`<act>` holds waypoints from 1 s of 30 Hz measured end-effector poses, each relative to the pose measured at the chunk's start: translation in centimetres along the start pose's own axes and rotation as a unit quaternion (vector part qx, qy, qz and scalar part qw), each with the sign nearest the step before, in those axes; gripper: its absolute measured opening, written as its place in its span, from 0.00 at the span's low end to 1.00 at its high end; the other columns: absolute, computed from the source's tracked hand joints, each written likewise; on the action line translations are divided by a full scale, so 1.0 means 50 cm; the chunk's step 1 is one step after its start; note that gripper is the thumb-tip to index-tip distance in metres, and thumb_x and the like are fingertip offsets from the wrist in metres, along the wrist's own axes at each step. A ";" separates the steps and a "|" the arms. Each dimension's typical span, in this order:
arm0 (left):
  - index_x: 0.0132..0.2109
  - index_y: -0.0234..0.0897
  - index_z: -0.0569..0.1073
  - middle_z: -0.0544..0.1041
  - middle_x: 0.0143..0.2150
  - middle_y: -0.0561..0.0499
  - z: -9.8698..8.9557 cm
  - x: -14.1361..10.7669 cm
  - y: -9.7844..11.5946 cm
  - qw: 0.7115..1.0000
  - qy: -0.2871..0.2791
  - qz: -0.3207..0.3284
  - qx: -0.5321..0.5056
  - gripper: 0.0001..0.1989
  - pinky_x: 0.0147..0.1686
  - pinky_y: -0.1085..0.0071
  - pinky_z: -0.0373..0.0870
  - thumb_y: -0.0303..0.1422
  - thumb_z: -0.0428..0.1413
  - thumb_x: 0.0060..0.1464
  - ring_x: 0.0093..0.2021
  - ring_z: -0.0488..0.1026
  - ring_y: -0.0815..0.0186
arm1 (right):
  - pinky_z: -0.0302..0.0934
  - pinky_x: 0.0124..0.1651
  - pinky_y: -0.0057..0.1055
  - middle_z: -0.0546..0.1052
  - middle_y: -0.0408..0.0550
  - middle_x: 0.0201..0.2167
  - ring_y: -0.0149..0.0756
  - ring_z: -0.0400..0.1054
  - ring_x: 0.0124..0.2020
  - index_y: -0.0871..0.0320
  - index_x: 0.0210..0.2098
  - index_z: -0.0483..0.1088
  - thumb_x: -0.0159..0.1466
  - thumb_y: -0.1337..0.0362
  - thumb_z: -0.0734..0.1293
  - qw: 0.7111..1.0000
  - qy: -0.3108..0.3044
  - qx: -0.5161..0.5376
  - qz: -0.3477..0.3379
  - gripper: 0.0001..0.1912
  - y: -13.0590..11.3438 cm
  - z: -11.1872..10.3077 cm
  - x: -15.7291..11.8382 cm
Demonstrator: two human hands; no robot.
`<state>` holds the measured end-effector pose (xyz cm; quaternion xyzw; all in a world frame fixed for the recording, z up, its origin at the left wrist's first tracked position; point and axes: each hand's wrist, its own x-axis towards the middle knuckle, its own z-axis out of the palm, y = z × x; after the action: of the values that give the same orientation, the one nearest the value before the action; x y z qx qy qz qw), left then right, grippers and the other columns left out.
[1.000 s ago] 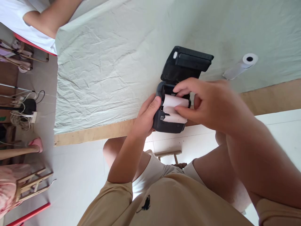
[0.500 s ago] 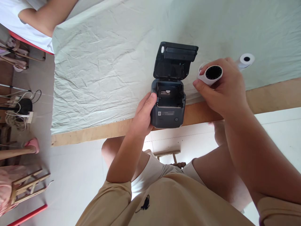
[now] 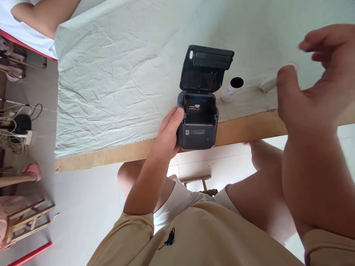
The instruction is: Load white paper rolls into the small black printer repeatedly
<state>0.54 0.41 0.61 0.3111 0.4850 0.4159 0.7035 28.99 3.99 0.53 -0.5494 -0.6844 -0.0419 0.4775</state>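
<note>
My left hand (image 3: 169, 129) grips the left side of a dark grey label printer (image 3: 197, 136) at the table's front edge. The printer's lid (image 3: 205, 68) stands raised, and its inner compartment shows a small printed label. Just right of the printer, a white roll with a dark core (image 3: 233, 89) stands upright on the cloth. Farther right my right hand (image 3: 318, 77) is over the table, fingers apart, nothing visible between them. Its thumb partly hides a second white roll (image 3: 268, 85).
A wrinkled pale green cloth (image 3: 119, 74) covers the wooden table (image 3: 105, 157). Another person's arm (image 3: 47, 16) rests at the top left corner. On the floor at left are cables (image 3: 13, 136), a wooden stool (image 3: 30, 220) and a foot in a pink slipper (image 3: 33, 171).
My right hand has let go of the dark-cored roll, which now stands beside the printer, and has moved right and opened. My left hand keeps its hold on the printer.
</note>
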 end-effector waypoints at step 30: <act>0.54 0.43 0.81 0.87 0.42 0.47 -0.005 -0.001 -0.004 0.998 -0.018 0.057 0.031 0.29 0.32 0.63 0.83 0.60 0.69 0.60 0.44 0.90 0.50 | 0.69 0.54 0.50 0.89 0.47 0.45 0.47 0.82 0.42 0.49 0.44 0.78 0.71 0.69 0.67 0.977 -0.209 0.033 -0.005 0.09 -0.189 0.053 -0.003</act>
<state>0.35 0.28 0.36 0.3671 0.4665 0.4345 0.6773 19.91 1.72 3.40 -0.5270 -0.7725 0.0941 0.3415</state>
